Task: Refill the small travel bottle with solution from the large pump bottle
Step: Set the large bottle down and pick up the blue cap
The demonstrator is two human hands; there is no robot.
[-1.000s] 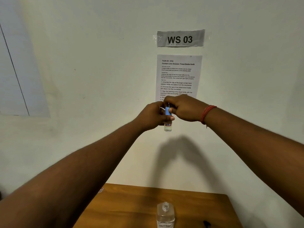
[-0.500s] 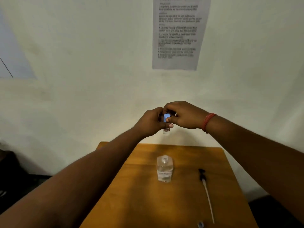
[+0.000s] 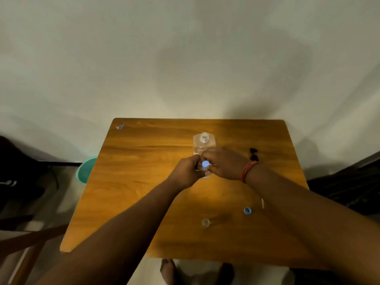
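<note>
Both hands meet above the middle of the wooden table (image 3: 127, 182). The left hand (image 3: 186, 171) curls its fingers round the small travel bottle (image 3: 206, 173), gripping its clear body from the left side. The right hand (image 3: 223, 162), with a red thread band (image 3: 248, 171) at its wrist, pinches the blue top (image 3: 205, 164) of that bottle between thumb and fingertips. The bottle is held upright between the two hands, its lower end showing just below them.

Just beyond the hands stands the large clear bottle (image 3: 203, 141), its neck open and uncapped, partly hidden by the right knuckles. Beyond the right wrist lies a black pump head (image 3: 254, 153). Nearer the person than the hands, under the right forearm, sit a small blue cap (image 3: 247, 210) and, to its left, a small clear cap (image 3: 205, 222), apart from each other. Left of the left forearm, below the table edge, a teal bucket (image 3: 86, 170) shows.
</note>
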